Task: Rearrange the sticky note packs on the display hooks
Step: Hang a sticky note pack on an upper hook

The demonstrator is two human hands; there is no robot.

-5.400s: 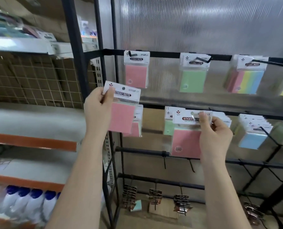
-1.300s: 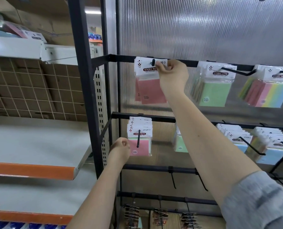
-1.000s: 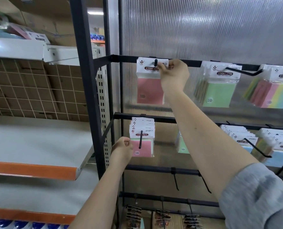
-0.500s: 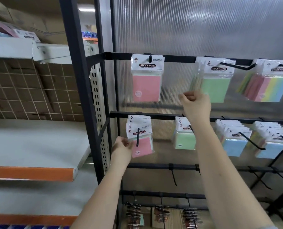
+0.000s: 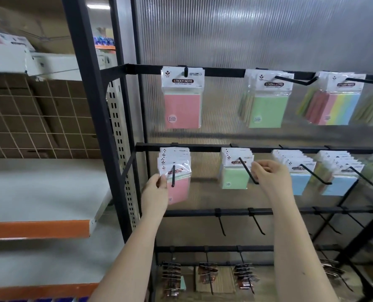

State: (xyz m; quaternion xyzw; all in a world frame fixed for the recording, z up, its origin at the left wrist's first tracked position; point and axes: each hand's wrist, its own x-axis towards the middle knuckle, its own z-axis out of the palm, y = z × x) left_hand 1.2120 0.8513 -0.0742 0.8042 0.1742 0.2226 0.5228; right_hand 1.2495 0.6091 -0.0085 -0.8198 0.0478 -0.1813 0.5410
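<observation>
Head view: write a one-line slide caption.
Left hand pinches front pink sticky note pack; right hand reaches green packs.

- Top rail, left hook: pink sticky note pack hangs flat and straight, white header card reading "STICKY NOTE", clear wrapper.
- Top rail, next hook: green packs, several deep, fanned slightly to the left.
- Top rail, further right: multicolour packs, striped pink, yellow, blue; also fanned.
- Middle rail, left hook: stack of pink packs; the front one is tilted, its lower edge swung right, and is pinched at its left edge.
- Middle rail, second hook: green packs, pushed back near the rail.
- Middle rail, right: two stacks of blue packs, stepped along their hooks.
</observation>
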